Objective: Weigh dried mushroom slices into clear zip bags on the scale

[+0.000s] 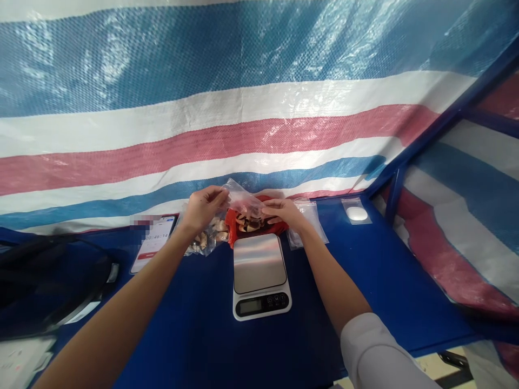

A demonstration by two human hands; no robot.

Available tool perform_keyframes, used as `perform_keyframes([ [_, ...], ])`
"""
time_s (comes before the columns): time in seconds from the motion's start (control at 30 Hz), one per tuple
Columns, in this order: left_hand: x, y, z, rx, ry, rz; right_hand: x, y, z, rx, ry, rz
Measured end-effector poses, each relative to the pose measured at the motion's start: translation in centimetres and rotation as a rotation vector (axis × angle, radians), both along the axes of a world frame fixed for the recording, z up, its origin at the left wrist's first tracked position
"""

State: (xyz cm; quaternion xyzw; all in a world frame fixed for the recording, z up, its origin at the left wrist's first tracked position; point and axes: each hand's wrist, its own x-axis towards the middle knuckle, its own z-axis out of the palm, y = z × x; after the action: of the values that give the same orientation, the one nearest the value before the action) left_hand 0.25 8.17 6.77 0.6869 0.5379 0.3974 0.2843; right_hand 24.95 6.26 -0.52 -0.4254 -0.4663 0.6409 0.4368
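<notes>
My left hand pinches the upper edge of a small clear plastic bag between thumb and fingers. On the bag's other side, my right hand has its fingers closed at the lower edge of the film. Beneath it lies an open red bag holding dark-edged, pale dried slices. Clear bags of similar light brown pieces rest below my left hand. Directly in front stands a white kitchen scale with a bare steel plate; its display shows no readable figures.
A phone with a running timer lies left of the bags. Flat clear bags are behind my right wrist. Farther right sits a small bag with a white round item. Black gear occupies the left; striped sheeting closes the back.
</notes>
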Motion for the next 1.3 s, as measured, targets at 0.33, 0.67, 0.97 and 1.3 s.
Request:
perform_keyframes([
  [0.33,-1.2,-0.8,0.3,-0.053,-0.169,-0.036,-1.2,-0.2,0.8,0.022,0.041,-0.182],
  [0.67,-2.0,-4.3,-0.7,-0.121,-0.237,-0.083,-1.6,-2.8,2.6,0.094,-0.060,-0.193],
  [0.97,0.7,-7.5,-4.8,-0.170,-0.736,0.024,-2.3,-6.1,0.8,0.138,0.040,-0.450],
  [1.3,2.6,-9.4,-7.1,-0.227,-0.827,0.064,-2.2,-7.8,-0.8,0.249,-0.118,-0.500],
])
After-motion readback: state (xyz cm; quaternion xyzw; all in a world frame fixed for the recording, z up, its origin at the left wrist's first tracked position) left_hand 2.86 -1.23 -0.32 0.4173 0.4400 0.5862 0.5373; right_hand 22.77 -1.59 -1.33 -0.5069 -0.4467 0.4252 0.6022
